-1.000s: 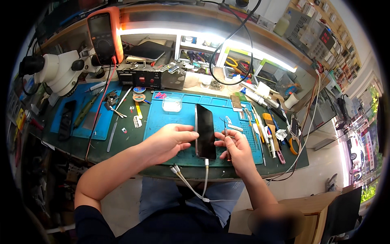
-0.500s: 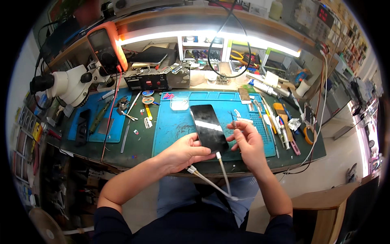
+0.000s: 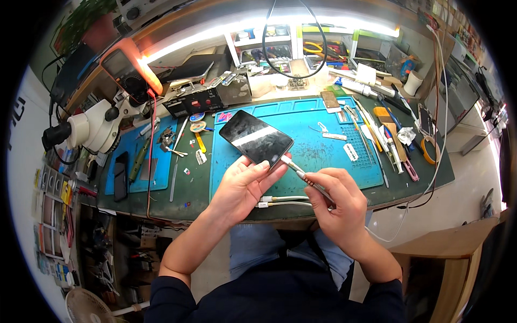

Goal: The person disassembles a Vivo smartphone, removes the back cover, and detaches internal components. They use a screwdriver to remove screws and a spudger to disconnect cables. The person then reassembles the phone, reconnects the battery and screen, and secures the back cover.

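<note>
A black smartphone [image 3: 256, 135] is tilted above the blue work mat [image 3: 318, 156], its screen up and streaked with reflected light. My left hand [image 3: 245, 183] is closed around its lower end, thumb at the screen's edge. My right hand [image 3: 339, 199] pinches a pale charging cable [image 3: 296, 168] just behind its plug. The plug meets the phone's bottom edge; how deep it sits cannot be made out. Two more pale cable plugs [image 3: 266, 202] lie at the bench's front edge, below my left hand.
Small metal parts [image 3: 334, 136] and a perforated blade-like piece [image 3: 350, 152] lie on the mat. Brushes and pens [image 3: 390, 140] crowd the right side. At left stand a microscope [image 3: 89, 126] and an orange multimeter [image 3: 129, 67]. A black cable loop [image 3: 295, 75] hangs overhead.
The phone has turned anticlockwise and moved slightly left with my left hand. My right hand has come down from above the mat and taken hold of the cable at the phone's bottom.
</note>
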`<state>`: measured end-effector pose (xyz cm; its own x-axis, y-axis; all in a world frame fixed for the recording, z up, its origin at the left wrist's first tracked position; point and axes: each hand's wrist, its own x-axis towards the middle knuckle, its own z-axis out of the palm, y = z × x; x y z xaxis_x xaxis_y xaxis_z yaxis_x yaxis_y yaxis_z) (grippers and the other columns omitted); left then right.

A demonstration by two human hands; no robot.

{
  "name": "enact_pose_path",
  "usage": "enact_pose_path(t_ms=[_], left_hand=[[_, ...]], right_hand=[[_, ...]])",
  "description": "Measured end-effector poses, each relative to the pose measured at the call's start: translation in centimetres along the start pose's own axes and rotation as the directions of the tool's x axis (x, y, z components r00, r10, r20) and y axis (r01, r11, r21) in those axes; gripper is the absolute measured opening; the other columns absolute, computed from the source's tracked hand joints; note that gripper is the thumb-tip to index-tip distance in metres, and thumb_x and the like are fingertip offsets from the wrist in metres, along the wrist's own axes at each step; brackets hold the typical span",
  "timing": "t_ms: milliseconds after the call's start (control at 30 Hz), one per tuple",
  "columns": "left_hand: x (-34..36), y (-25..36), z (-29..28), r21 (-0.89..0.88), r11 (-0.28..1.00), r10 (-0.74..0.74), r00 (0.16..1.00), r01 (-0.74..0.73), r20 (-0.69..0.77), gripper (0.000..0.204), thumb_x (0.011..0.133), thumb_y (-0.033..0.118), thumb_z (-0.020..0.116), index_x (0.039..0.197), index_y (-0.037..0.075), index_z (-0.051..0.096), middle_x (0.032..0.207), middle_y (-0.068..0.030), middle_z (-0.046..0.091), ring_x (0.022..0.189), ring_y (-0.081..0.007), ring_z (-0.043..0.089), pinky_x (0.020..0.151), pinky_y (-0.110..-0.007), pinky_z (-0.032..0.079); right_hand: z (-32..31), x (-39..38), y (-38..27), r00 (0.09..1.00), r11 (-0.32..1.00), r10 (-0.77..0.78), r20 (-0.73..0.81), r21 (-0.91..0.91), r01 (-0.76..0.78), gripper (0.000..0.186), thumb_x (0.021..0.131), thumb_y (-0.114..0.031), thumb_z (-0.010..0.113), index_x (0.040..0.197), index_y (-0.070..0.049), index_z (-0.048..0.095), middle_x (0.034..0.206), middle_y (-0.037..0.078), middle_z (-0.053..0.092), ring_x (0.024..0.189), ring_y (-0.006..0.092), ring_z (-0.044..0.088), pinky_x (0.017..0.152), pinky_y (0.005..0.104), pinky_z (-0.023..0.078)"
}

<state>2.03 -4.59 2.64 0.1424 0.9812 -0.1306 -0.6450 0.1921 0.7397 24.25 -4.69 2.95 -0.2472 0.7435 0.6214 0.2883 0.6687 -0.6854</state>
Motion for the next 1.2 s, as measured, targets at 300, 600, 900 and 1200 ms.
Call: enact_pose_path(t_ms=[300,600,900,1200], left_hand=[[-0.6,-0.6,0.9,-0.019,0.996,0.090,0.996,-0.090,0.013,0.046,0.105,0.001,0.053,0.148,-0.001,0.037,0.155,-0.0188,0.047,0.146,-0.0345,0.048,0.119,-0.052,0.047],[-0.7,-0.6,1.3,0.008,0.992,0.123,0.992,-0.123,0.026,0.044,0.105,0.001,0.052,0.146,-0.001,0.037,0.156,-0.0198,0.046,0.146,-0.0349,0.047,0.119,-0.052,0.047],[-0.7,-0.7,1.0,-0.001,0.993,0.115,0.993,-0.115,0.031,0.045,0.105,0.001,0.052,0.147,-0.002,0.036,0.156,-0.0199,0.046,0.146,-0.0348,0.047,0.119,-0.051,0.047],[-0.7,-0.7,0.8,-0.006,0.994,0.107,0.994,-0.107,0.029,0.044,0.105,0.000,0.052,0.147,-0.002,0.036,0.155,-0.0205,0.047,0.146,-0.0359,0.047,0.120,-0.052,0.045]], right_hand=[[1.5,-0.6,0.8,0.995,0.985,-0.097,-0.013,-0.144,0.094,0.030,0.085,0.004,0.077,0.114,-0.004,0.072,0.101,0.009,0.062,0.073,0.0222,0.064,0.060,0.0342,0.053],[1.7,-0.5,1.1,0.995,0.987,-0.095,-0.011,-0.135,0.093,0.030,0.085,0.004,0.078,0.114,-0.003,0.073,0.100,0.009,0.063,0.073,0.0223,0.065,0.060,0.0338,0.053],[1.7,-0.5,1.1,0.996,0.989,-0.084,-0.002,-0.125,0.083,0.031,0.084,0.004,0.077,0.114,-0.003,0.073,0.101,0.009,0.064,0.076,0.0228,0.066,0.062,0.0341,0.054],[1.8,-0.5,1.2,0.997,0.990,-0.082,-0.010,-0.117,0.080,0.030,0.085,0.004,0.077,0.114,-0.004,0.073,0.101,0.009,0.064,0.076,0.0234,0.066,0.062,0.0344,0.054]])
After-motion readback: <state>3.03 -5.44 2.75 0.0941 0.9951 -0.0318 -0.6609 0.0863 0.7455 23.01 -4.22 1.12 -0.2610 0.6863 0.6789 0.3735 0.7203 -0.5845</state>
